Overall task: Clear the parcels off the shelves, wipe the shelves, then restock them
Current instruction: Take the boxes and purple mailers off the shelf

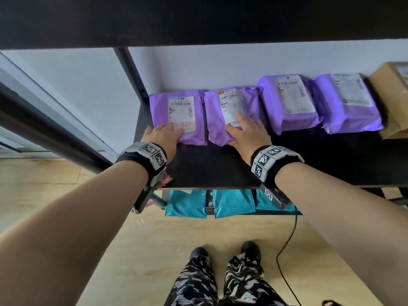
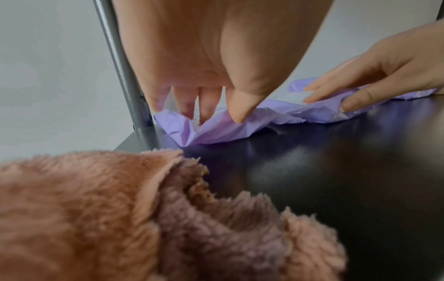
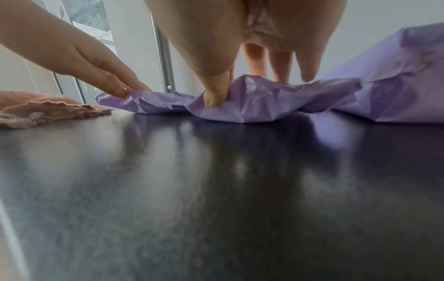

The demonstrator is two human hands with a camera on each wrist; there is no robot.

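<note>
Several purple parcels lie in a row at the back of the black shelf [image 1: 220, 166]. My left hand [image 1: 163, 134] [image 2: 223, 102] rests with straight fingers on the leftmost purple parcel [image 1: 159, 107] [image 2: 216, 131], thumb at its front edge. My right hand [image 1: 247, 131] [image 3: 247, 87] lies flat on the second purple parcel [image 1: 212, 113] [image 3: 252, 108], thumb pressed into its near edge. A third purple parcel [image 1: 267, 96] [image 3: 396, 76] and a fourth [image 1: 320, 98] lie untouched to the right. A fluffy pink cloth [image 2: 96, 209] [image 3: 36, 108] sits on the shelf's front left corner, under my left wrist.
A brown cardboard box [image 1: 390, 96] stands at the right end of the row. A grey upright post [image 1: 130, 71] rises at the shelf's back left corner, and an upper black shelf [image 1: 198, 18] hangs overhead. Teal parcels [image 1: 187, 204] lie on the lower shelf. A black cable [image 1: 287, 239] trails over the floor.
</note>
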